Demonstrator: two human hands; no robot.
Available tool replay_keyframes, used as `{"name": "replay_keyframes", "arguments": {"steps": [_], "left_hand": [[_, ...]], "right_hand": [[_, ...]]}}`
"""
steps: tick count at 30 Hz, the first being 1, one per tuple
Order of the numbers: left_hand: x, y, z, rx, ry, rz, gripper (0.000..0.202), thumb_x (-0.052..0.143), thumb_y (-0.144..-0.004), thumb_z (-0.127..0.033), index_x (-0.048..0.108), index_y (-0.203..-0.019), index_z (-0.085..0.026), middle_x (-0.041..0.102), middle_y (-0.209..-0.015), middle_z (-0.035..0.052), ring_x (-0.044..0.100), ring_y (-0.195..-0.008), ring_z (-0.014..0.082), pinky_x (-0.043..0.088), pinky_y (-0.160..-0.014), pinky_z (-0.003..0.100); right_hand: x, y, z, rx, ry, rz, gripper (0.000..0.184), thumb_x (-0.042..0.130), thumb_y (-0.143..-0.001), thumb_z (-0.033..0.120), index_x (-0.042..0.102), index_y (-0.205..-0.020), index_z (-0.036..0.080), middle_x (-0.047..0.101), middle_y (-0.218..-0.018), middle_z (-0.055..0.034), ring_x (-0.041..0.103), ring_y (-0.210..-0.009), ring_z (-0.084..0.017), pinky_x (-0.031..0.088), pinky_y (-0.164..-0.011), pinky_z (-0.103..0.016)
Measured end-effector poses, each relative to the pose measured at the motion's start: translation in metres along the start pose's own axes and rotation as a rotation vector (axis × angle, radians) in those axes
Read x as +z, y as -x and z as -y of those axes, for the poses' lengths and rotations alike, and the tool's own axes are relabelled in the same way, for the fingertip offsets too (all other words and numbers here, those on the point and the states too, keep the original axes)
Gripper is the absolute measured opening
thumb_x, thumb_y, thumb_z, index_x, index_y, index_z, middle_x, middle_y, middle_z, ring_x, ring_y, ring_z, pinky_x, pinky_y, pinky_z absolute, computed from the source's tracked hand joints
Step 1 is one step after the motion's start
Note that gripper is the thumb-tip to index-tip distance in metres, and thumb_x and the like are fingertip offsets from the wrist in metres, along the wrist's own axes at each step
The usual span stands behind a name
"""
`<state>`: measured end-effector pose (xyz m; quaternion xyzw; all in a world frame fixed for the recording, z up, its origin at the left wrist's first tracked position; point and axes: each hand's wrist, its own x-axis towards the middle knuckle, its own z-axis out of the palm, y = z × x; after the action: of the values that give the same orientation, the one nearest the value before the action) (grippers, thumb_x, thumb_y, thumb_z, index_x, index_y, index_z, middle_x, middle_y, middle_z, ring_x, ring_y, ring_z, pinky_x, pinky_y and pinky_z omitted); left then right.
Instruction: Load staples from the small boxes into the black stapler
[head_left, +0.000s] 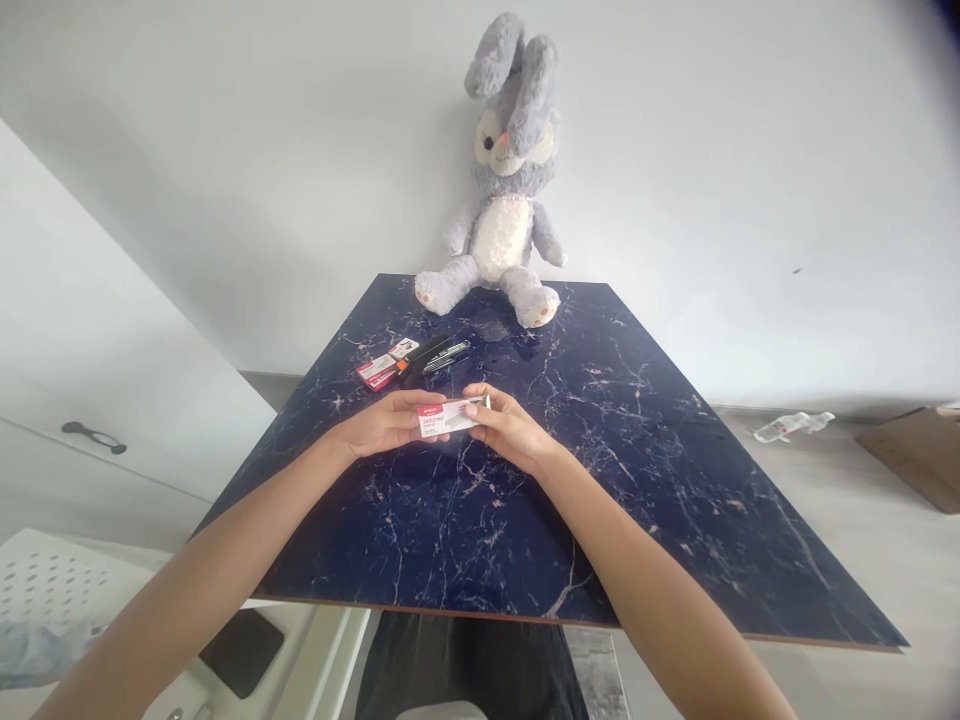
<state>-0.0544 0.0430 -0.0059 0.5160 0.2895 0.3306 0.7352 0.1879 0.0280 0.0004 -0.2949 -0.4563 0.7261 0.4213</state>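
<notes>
A small red and white box is held just above the dark blue marbled table. My left hand grips its left end with the fingers curled around it. My right hand pinches the right end, where a flap or small piece sticks up. Behind the hands lie a black stapler and two more small red and white boxes, all resting on the table.
A grey and white plush rabbit sits at the table's far edge against the white wall. A white cabinet stands to the left. On the floor at right lie a plastic bottle and a piece of cardboard.
</notes>
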Motion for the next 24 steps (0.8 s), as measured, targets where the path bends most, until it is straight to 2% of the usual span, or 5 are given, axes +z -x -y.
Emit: {"name": "replay_keyframes", "arguments": {"steps": [4, 8, 14, 19, 24], "left_hand": [[-0.002, -0.005, 0.004, 0.037, 0.012, -0.075, 0.043, 0.085, -0.074, -0.032, 0.075, -0.115, -0.023, 0.072, -0.122, 0.0117, 0.072, -0.103, 0.0343, 0.056, -0.095, 0.051], [-0.003, -0.011, 0.004, 0.075, 0.061, -0.143, 0.042, 0.079, -0.080, -0.031, 0.072, -0.120, -0.019, 0.072, -0.120, 0.0135, 0.071, -0.108, 0.0346, 0.052, -0.103, 0.051], [-0.004, -0.010, 0.004, 0.081, 0.043, -0.031, 0.044, 0.075, -0.085, -0.022, 0.069, -0.128, -0.022, 0.071, -0.124, 0.0111, 0.070, -0.109, 0.0293, 0.048, -0.107, 0.047], [0.001, -0.011, 0.009, 0.075, 0.000, -0.039, 0.045, 0.076, -0.085, -0.021, 0.068, -0.128, -0.025, 0.067, -0.132, 0.0101, 0.067, -0.116, 0.0284, 0.047, -0.107, 0.046], [0.003, -0.012, 0.008, 0.130, -0.043, -0.114, 0.044, 0.078, -0.084, -0.028, 0.069, -0.127, -0.026, 0.066, -0.132, 0.0098, 0.065, -0.117, 0.0283, 0.048, -0.105, 0.046]], "right_hand": [[0.002, -0.002, -0.001, -0.068, 0.094, -0.140, 0.039, 0.087, -0.067, 0.043, 0.068, -0.095, 0.023, 0.069, -0.084, 0.0011, 0.059, -0.068, -0.012, 0.045, -0.058, -0.024], [-0.004, -0.008, -0.002, -0.127, 0.063, -0.254, 0.036, 0.079, -0.076, 0.045, 0.072, -0.102, 0.022, 0.072, -0.096, -0.0031, 0.065, -0.079, -0.014, 0.055, -0.078, -0.028], [-0.011, -0.013, -0.010, -0.099, 0.081, -0.356, 0.035, 0.082, -0.074, 0.044, 0.076, -0.096, 0.017, 0.074, -0.089, -0.0051, 0.064, -0.072, -0.013, 0.057, -0.082, -0.030], [-0.003, -0.011, -0.015, -0.129, 0.207, -0.362, 0.038, 0.077, -0.078, 0.048, 0.078, -0.103, 0.020, 0.075, -0.097, -0.0047, 0.067, -0.081, -0.017, 0.056, -0.081, -0.032], [0.002, -0.007, -0.011, -0.092, 0.325, -0.210, 0.044, 0.067, -0.087, 0.048, 0.069, -0.125, 0.024, 0.073, -0.113, -0.0056, 0.069, -0.094, -0.020, 0.056, -0.082, -0.034]]}}
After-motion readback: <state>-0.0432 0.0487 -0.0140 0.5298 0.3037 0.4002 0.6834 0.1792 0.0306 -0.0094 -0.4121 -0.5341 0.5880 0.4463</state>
